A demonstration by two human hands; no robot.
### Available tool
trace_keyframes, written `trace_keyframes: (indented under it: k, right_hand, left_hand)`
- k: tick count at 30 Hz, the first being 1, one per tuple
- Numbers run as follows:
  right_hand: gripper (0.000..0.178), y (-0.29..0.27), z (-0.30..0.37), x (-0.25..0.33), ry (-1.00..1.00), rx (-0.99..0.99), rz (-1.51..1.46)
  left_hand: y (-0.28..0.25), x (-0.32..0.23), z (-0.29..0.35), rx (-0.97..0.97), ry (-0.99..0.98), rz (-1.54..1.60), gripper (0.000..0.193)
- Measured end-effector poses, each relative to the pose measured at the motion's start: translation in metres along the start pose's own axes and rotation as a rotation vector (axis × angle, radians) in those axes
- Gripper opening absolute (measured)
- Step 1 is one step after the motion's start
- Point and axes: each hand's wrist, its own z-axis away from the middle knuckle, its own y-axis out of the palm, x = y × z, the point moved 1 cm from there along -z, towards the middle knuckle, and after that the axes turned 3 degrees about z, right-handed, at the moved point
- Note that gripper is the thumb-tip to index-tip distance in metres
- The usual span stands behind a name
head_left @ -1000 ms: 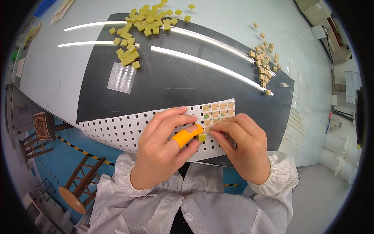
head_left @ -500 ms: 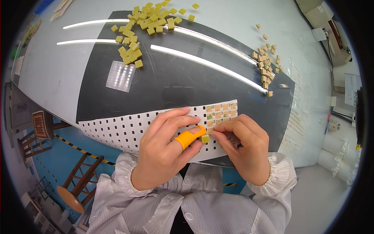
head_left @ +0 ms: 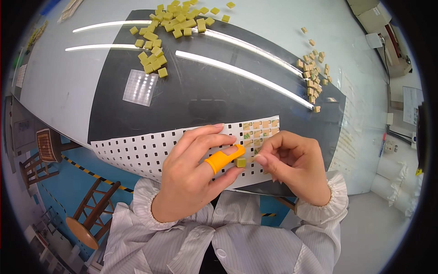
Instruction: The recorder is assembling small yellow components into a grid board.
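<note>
My left hand (head_left: 190, 169) is closed, pinching a small olive-yellow foam block (head_left: 240, 162) between thumb and forefinger. An orange finger sleeve (head_left: 223, 159) covers one of its fingers. My right hand (head_left: 296, 162) is just to the right, thumb and forefinger pressed together; what they hold, if anything, is too small to make out. Under both hands lies a white sheet (head_left: 132, 153) with rows of black square holes. Tan square pieces (head_left: 265, 124), some with green print, sit in rows at its right end, partly hidden by my right hand.
A pile of olive-yellow blocks (head_left: 178, 20) is spread at the far middle of the black mat (head_left: 214, 86). Small tan-faced blocks (head_left: 311, 77) lie scattered at the far right. A clear gridded square (head_left: 140, 87) rests on the mat. Wooden stools (head_left: 93, 210) stand on the blue floor at left.
My right hand has moved a little to the right, away from the block. My left hand still pinches the block in nearly the same place.
</note>
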Motion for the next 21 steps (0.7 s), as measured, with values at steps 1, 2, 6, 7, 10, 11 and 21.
trace_keyframes:
  k: [1,2,6,7,10,11,21]
  right_hand:
    - [0.013,0.0007,-0.0007,0.0009,0.091,0.072,-0.168]
    - [0.013,0.0014,-0.0015,0.002,0.092,0.072,-0.168]
    - [0.016,0.0033,-0.0034,0.0016,0.183,0.135,-0.174]
    - [0.016,0.0034,-0.0043,0.0011,0.192,0.149,-0.17]
    - [0.016,0.0026,-0.0066,0.0035,0.222,0.161,-0.177]
    - [0.016,0.0029,-0.0067,0.0032,0.223,0.161,-0.178]
    - [0.014,0.0029,-0.0078,0.0025,0.221,0.165,-0.146]
  left_hand:
    - [0.0002,0.0006,0.0005,-0.002,-0.015,0.003,0.034]
    - [-0.0002,0.0015,0.0004,-0.002,-0.015,0.005,0.034]
    - [-0.0005,0.0016,-0.0007,0.002,0.044,-0.012,0.028]
    - [-0.0006,0.0015,-0.0008,0.001,0.05,-0.016,0.028]
    - [-0.0015,0.0012,-0.0008,0.008,0.046,-0.02,0.027]
    - [-0.0013,0.0014,-0.0008,0.008,0.045,-0.02,0.027]
    - [0.0,0.0021,0.0006,0.001,0.027,0.003,0.028]
